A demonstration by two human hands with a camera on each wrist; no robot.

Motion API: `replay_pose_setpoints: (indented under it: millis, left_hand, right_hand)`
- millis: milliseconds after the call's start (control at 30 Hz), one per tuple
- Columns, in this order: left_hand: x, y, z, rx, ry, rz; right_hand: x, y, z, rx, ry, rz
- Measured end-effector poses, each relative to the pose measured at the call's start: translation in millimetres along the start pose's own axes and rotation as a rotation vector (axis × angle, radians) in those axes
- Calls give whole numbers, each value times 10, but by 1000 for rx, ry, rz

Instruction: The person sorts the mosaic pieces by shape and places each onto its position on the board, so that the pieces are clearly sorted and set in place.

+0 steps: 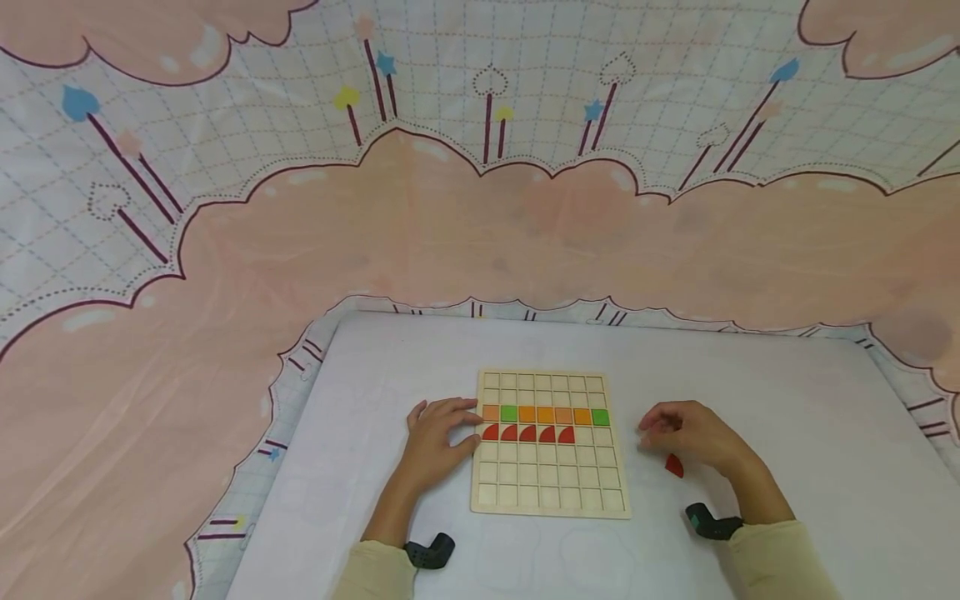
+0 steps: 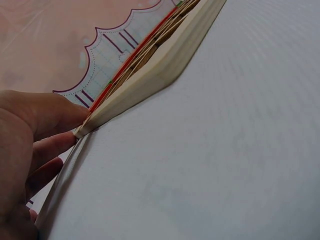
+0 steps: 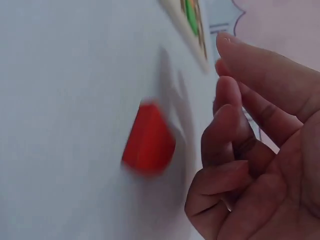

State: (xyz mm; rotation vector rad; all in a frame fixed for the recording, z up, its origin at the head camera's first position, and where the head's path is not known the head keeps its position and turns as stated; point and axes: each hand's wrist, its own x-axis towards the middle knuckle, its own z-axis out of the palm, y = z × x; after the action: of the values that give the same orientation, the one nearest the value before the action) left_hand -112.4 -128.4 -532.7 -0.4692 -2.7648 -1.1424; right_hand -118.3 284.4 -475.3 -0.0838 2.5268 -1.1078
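A square wooden grid board (image 1: pixel 550 498) lies on the white table. One row holds orange and green square tiles (image 1: pixel 546 415); the row below has several red quarter-circle pieces (image 1: pixel 528 433) from its left end. My left hand (image 1: pixel 437 437) touches the board's left edge, thumb and fingers fairly straight; in the left wrist view the thumb (image 2: pixel 60 112) meets the rim. Right of the board hovers my right hand (image 1: pixel 693 435), fingers loosely curled, nothing visible between them. Beside it lies a loose red quarter-circle piece (image 1: pixel 675 466), blurred in the right wrist view.
Black wrist devices (image 1: pixel 431 552) sit at both wrists, below cream sleeves (image 1: pixel 780 558). The white tabletop (image 1: pixel 405 358) extends around the board. Behind and at the sides hangs a pink and white patterned cloth (image 1: pixel 480 242).
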Motion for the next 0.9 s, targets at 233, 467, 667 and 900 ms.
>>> replay_pose_setpoints:
  millis: [233, 467, 667, 900]
  left_hand:
    - [3, 3, 9, 10, 1, -9]
    - [0, 10, -4, 19, 2, -7]
    - [-1, 20, -12, 9, 2, 0]
    - [1, 21, 5, 32, -3, -21]
  right_hand:
    - [-168, 250, -176, -39, -70, 1]
    - [-199, 334, -239, -86, -137, -118]
    - [-140, 317, -198, -114, -72, -62]
    - [-123, 258, -124, -153, -6, -44]
